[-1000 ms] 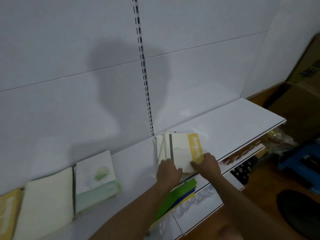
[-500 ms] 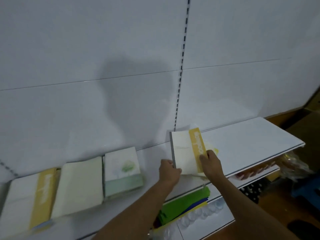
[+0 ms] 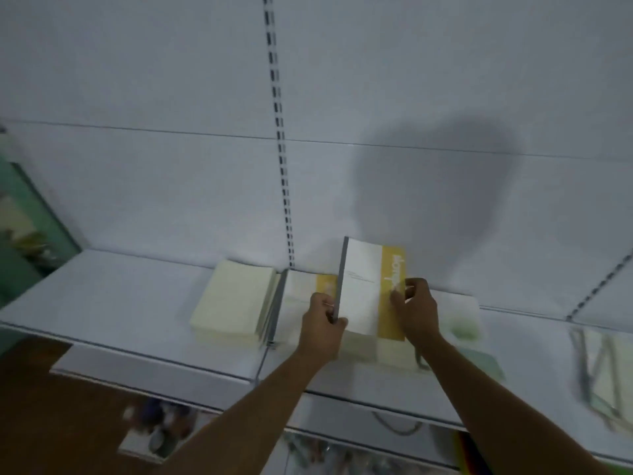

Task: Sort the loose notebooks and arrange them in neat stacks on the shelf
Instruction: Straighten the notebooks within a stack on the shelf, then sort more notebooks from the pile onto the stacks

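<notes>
**Notebook held over shelf stacks**

Hands hold one notebook [image 3: 363,286] above the white shelf [image 3: 102,289]. The left hand [image 3: 322,323] grips the notebook at its grey spine, near the lower left corner, with fingers curled round the edge. The right hand [image 3: 416,310] pinches the right edge, thumb on the yellow band of the cover and fingers curled behind. The notebook is tilted up, with its white-and-yellow cover facing the camera and its far edge raised toward the back panel [image 3: 171,183].

Directly under the held notebook lies a stack [image 3: 308,286] whose top cover shows the same white and yellow band; the left part of it is visible past the left hand. Whether the held notebook touches this stack cannot be told. Just left of it, touching or nearly so, sits a cream stack [image 3: 233,299] with plain covers, flat on the shelf.

To the right, beyond the right hand, a green-and-white notebook [image 3: 469,330] lies flat on the shelf; it is blurred. Further right, near the shelf's front edge, lies another blurred item [image 3: 599,365] with grey lines on a pale cover.

A slotted upright [image 3: 281,149] runs down the back panel and meets the shelf behind the stacks. A shadow [image 3: 435,176] falls on the panel above the right hand. A lower shelf [image 3: 154,371] shows beneath, with blurred goods [image 3: 161,426] below it.
</notes>
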`<state>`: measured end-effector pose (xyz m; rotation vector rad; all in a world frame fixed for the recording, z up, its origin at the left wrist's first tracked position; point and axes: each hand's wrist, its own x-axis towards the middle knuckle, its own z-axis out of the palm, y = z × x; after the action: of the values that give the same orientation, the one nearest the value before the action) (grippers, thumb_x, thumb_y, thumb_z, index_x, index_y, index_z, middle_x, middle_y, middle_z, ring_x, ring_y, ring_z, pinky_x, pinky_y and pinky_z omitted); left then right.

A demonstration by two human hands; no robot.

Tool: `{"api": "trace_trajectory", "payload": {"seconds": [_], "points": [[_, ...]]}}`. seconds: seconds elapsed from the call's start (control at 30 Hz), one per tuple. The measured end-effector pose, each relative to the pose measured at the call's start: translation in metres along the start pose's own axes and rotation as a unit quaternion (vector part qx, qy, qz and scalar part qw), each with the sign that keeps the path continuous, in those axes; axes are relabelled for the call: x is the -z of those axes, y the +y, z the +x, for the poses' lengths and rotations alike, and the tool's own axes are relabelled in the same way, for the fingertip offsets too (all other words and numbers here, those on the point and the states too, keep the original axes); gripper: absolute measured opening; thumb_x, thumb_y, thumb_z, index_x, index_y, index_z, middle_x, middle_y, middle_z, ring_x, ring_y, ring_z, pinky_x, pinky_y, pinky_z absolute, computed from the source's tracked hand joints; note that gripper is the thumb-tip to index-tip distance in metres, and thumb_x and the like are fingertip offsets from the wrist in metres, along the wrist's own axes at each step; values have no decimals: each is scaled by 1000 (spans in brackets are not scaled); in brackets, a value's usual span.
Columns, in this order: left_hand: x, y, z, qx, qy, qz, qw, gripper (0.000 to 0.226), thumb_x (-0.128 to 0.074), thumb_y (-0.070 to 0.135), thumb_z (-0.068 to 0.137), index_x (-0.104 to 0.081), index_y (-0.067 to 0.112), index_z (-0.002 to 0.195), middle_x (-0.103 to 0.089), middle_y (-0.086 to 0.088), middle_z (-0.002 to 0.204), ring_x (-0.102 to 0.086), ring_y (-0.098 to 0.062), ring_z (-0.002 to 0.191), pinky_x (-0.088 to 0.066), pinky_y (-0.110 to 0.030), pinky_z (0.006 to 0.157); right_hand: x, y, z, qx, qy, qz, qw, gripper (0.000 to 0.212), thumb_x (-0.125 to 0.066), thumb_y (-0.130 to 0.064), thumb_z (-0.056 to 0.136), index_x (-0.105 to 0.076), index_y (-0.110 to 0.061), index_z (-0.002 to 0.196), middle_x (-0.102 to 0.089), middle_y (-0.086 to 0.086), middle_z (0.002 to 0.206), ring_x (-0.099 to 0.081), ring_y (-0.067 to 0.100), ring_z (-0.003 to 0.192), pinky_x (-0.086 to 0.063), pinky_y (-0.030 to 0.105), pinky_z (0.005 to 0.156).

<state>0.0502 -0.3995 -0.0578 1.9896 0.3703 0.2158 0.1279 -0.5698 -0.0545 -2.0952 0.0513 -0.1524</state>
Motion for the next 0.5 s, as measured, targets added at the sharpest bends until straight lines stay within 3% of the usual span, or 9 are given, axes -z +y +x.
{"api": "trace_trajectory", "payload": {"seconds": [0.1,0.2,0.3,0.5], "points": [[55,-32,6,26,46,29,998,34,-72,8,78,-45,18,95,-57,3,82,-57,-13,77,-50,-20,68,-62,-29,-10,20,-51,-45,997,32,-62,-20,86,-52,-7,112,-64,7,91,-61,25,80,-45,30,67],[88,-56,7,50,43,73,995,32,-74,13,78,-50,11,100,-59,-1,90,-57,-14,80,-48,-25,71,-107,-41,-18,6,-103,-114,988,31,-60,-20,86,-53,-6,112,-63,13,108,-60,31,101,-43,32,76],[98,-71,11,49,25,110,992,33,-73,14,79,-54,3,104,-63,-11,99,-62,-24,90,-52,-31,76,-129,-40,-22,-14,-129,-224,966,37,-57,-29,87,-52,-10,118,-59,11,117,-57,30,110,-45,35,83],[95,-78,18,28,-15,216,976,43,-70,25,83,-51,5,115,-50,-11,118,-54,-24,106,-43,-29,87,-144,-35,-20,-9,-122,-336,934,34,-51,-35,93,-58,-10,115,-55,9,121,-54,27,113,-47,35,86]]}}
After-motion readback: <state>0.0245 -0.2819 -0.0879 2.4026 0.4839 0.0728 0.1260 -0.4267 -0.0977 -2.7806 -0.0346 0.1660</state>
